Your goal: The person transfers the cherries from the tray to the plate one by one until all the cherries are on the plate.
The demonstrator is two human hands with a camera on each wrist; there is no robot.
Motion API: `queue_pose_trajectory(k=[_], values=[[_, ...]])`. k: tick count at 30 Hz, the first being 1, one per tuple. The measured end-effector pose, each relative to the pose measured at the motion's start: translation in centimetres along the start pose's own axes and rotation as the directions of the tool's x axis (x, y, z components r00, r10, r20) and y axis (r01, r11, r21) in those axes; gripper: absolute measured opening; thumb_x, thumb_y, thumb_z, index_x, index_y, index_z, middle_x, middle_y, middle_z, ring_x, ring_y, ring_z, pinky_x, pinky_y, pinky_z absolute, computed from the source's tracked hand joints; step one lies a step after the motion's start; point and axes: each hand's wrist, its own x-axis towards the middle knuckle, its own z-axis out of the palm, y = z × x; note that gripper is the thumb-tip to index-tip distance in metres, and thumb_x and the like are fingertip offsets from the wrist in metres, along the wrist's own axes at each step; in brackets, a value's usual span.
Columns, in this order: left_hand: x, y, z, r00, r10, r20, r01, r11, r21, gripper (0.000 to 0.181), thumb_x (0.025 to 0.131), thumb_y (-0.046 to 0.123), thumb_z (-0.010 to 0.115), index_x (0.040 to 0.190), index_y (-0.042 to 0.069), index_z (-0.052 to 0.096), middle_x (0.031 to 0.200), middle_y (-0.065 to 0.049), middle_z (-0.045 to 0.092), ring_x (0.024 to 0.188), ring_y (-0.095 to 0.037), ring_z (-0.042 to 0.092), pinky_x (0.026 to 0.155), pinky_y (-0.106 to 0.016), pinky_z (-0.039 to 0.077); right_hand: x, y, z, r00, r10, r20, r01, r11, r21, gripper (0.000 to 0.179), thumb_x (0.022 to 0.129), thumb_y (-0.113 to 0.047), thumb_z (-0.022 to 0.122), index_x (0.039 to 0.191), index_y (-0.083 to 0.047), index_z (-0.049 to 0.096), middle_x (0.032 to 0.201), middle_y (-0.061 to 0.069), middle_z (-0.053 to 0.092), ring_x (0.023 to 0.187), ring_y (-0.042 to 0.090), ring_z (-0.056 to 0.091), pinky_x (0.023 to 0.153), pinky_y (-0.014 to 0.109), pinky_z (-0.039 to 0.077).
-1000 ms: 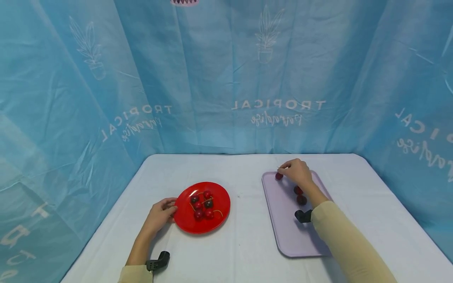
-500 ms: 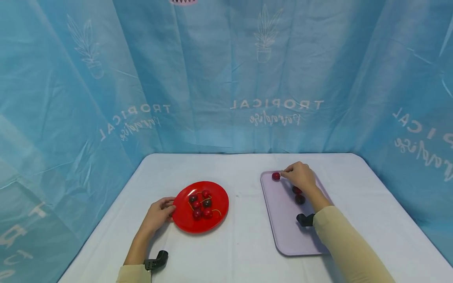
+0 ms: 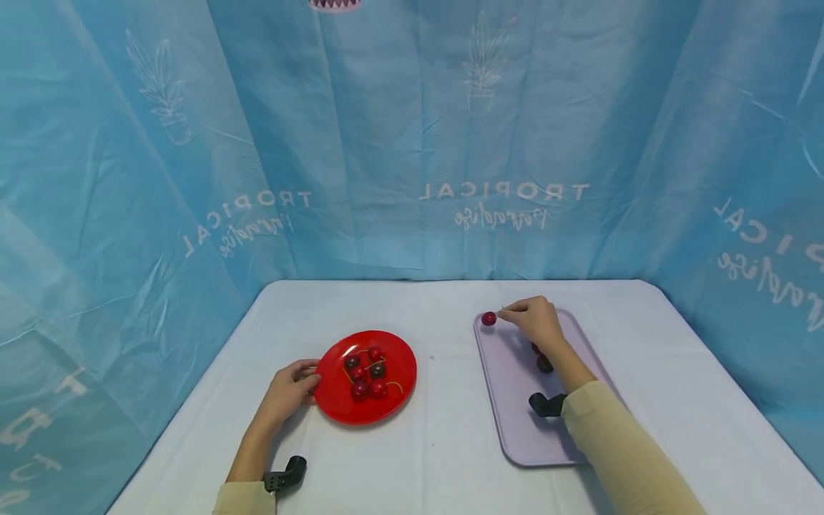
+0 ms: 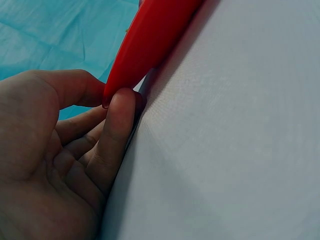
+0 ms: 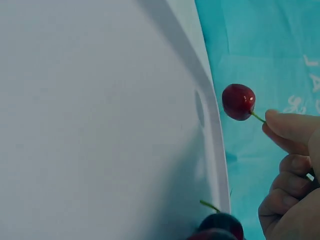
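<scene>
My left hand [image 3: 291, 392] pinches the left rim of a round red plate [image 3: 400, 359]; in the left wrist view, the thumb lies above the red rim [image 4: 155, 42] and a finger below it. Several red and dark cherries [image 3: 359, 389], some with stems, are grouped on the plate. Over the far left corner of a lilac tray [image 3: 518, 429], my right hand [image 3: 534, 322] holds a red cherry [image 3: 488, 318]. The right wrist view shows thumb and finger pinching its green stem, with the fruit [image 5: 238, 102] hanging free. More dark cherries [image 3: 544, 364] lie on the tray, partly hidden by my right forearm.
Plate and tray stand apart on a white table [image 3: 444, 400], the tray to the right. A blue printed curtain [image 3: 386, 143] surrounds the far side and both flanks. Black wrist cameras [image 3: 295, 471] sit on both wrists.
My right hand has shifted left with the cherry, from over the tray's far part to its far left corner. The left hand and plate stay nearly still.
</scene>
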Motion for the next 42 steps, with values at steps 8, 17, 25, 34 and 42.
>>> queue_pose_trajectory(k=[8, 17, 25, 34, 42], values=[[0.1, -0.3, 0.1, 1.0, 0.005, -0.002, -0.005, 1.0, -0.003, 0.038, 0.092, 0.016, 0.061, 0.127, 0.004, 0.056, 0.11, -0.013, 0.063, 0.08, -0.022, 0.063, 0.067, -0.03, 0.057, -0.5, -1.4, 1.0, 0.999, 0.028, 0.038, -0.033, 0.991, 0.13, 0.03, 0.083, -0.034, 0.075, 0.097, -0.008, 0.077, 0.103, 0.009, 0.07, 0.109, 0.03, 0.055, 0.091, 0.05, 0.043], [0.2, -0.3, 0.1, 1.0, -0.001, -0.007, 0.001, 1.0, 0.005, 0.04, 0.091, 0.017, 0.062, 0.128, 0.004, 0.056, 0.111, -0.013, 0.062, 0.08, -0.022, 0.063, 0.067, -0.03, 0.057, -0.8, -2.9, 2.0, 0.999, -0.004, 0.046, -0.002, 0.99, 0.139, 0.03, 0.084, -0.035, 0.073, 0.098, -0.009, 0.077, 0.102, 0.008, 0.071, 0.102, 0.027, 0.057, 0.085, 0.045, 0.048], [0.1, -0.1, 0.1, 1.0, -0.001, -0.009, 0.001, 1.0, -0.009, 0.038, 0.091, 0.014, 0.06, 0.127, 0.002, 0.056, 0.11, -0.014, 0.063, 0.076, -0.022, 0.063, 0.065, -0.03, 0.057, -1.1, -3.6, 3.0, 0.996, -0.012, 0.085, -0.002, 0.986, 0.17, 0.029, 0.082, -0.04, 0.074, 0.095, -0.014, 0.078, 0.1, 0.004, 0.071, 0.101, 0.025, 0.058, 0.086, 0.044, 0.049], [0.1, -0.6, 0.3, 1.0, 0.007, -0.012, -0.007, 1.0, 0.002, 0.039, 0.091, 0.015, 0.062, 0.127, 0.004, 0.056, 0.111, -0.013, 0.063, 0.078, -0.021, 0.063, 0.066, -0.029, 0.057, -1.9, -5.0, 3.6, 0.992, -0.068, 0.106, 0.039, 0.967, 0.25, 0.024, 0.081, -0.036, 0.076, 0.092, -0.015, 0.079, 0.097, 0.001, 0.072, 0.101, 0.023, 0.06, 0.089, 0.047, 0.048], [0.1, -0.4, 0.3, 1.0, 0.007, -0.011, -0.007, 1.0, -0.003, 0.039, 0.09, 0.015, 0.062, 0.127, 0.003, 0.056, 0.111, -0.014, 0.063, 0.077, -0.021, 0.064, 0.066, -0.03, 0.057, -2.4, -6.0, 4.9, 0.992, -0.088, 0.096, 0.061, 0.965, 0.253, 0.022, 0.081, -0.035, 0.076, 0.091, -0.015, 0.079, 0.093, -0.001, 0.072, 0.093, 0.021, 0.061, 0.082, 0.041, 0.05]])
